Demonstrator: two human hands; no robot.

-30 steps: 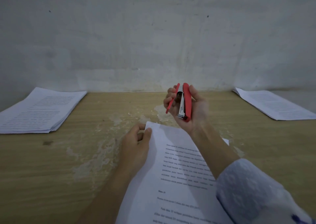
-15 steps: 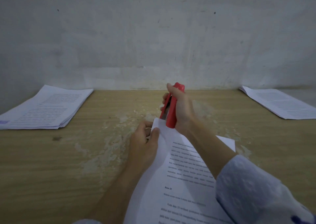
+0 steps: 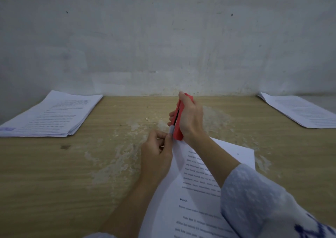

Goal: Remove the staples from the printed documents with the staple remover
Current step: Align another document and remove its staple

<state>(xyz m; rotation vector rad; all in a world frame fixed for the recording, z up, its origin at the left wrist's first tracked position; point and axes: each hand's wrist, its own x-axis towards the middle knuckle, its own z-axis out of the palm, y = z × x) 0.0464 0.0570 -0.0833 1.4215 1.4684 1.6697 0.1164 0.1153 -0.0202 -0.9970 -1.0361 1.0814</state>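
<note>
A printed document [image 3: 190,192] lies on the wooden table [image 3: 72,174] in front of me, its top left corner lifted. My left hand [image 3: 156,152] pinches that corner between thumb and fingers. My right hand [image 3: 190,121] grips a red staple remover [image 3: 179,123], held upright with its lower metal end right at the pinched corner. The staple itself is hidden by my fingers and the tool.
A thick stack of printed pages [image 3: 49,115] sits at the table's far left. A thinner stack [image 3: 300,110] lies at the far right. A grey wall [image 3: 163,37] closes off the back. The tabletop has worn pale patches [image 3: 127,146] in the middle.
My right hand turned the red tool over and brought it down from mid-air to the document's top left corner. My left hand lifted that corner slightly and keeps its pinch.
</note>
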